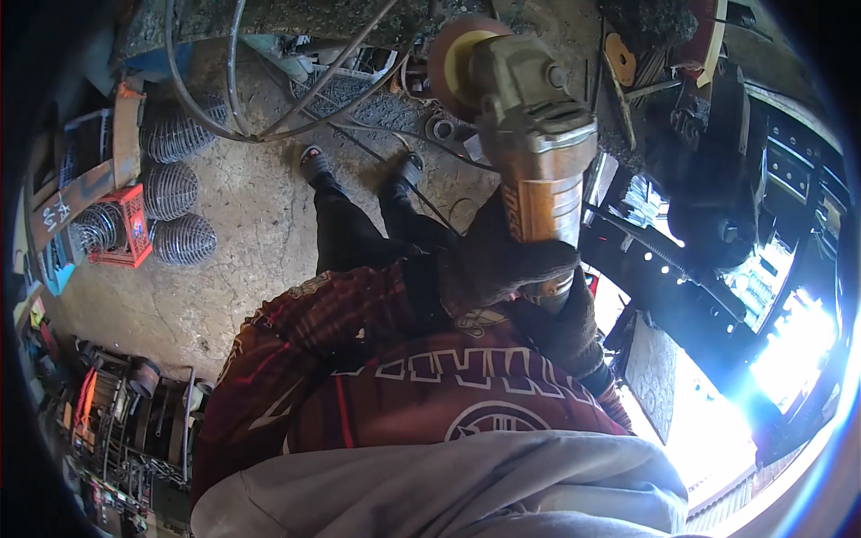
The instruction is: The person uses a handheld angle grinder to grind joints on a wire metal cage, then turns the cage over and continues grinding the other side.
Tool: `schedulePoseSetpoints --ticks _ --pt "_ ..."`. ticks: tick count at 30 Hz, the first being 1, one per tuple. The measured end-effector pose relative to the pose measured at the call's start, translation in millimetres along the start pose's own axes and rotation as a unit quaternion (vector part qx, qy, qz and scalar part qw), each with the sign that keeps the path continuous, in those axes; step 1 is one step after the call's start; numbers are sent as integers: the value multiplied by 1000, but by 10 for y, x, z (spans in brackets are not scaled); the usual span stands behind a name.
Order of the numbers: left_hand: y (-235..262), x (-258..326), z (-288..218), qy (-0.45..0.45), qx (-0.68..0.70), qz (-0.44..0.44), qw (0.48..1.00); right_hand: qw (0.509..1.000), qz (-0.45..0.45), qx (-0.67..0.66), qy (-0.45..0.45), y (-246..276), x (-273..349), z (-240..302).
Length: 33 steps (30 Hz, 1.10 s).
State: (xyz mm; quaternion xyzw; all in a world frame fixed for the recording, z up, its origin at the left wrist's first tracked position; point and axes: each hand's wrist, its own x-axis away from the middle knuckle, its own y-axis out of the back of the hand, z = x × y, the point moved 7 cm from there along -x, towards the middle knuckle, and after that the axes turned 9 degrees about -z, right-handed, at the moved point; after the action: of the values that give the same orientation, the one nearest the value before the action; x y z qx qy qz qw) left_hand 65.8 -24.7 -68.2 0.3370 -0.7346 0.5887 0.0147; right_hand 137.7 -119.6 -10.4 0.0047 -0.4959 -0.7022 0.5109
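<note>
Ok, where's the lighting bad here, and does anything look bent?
In the head view, glare whites out the far right; the left hand and right hand look dark beside the lighter grinder; long edges at right bow toward the black rim.

The light is sharply uneven. A harsh white glare point(798, 350) burns out at the right, washing away detail and spilling a bluish haze over the dark surfaces around it. Away from it, the concrete floor point(256, 300) sits in soft, dim, fairly even light. The angle grinder point(543, 148) catches pale highlights along its casing, while the gloved left hand point(502, 255) and the black trousers point(345, 233) sink into shadow. Small details in the lower-left clutter look soft. Fisheye distortion bends edges toward the rim, the corners fall to black, and blue-violet fringing streaks the lower right.
</note>
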Motion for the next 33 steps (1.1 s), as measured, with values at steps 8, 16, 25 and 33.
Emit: schedulePoseSetpoints --ticks 8,16,25,33 --pt "-346 -111 66 -14 -44 29 999 980 -16 -196 -36 65 93 -282" --pt "-557 -86 121 -48 -161 42 985 954 -24 -297 32 114 140 -563" --pt "-774 184 -197 -139 -281 65 948 904 -15 -418 88 70 204 -348" --pt "-779 511 -598 -105 -255 155 949 889 -77 -435 120 -133 464 244"
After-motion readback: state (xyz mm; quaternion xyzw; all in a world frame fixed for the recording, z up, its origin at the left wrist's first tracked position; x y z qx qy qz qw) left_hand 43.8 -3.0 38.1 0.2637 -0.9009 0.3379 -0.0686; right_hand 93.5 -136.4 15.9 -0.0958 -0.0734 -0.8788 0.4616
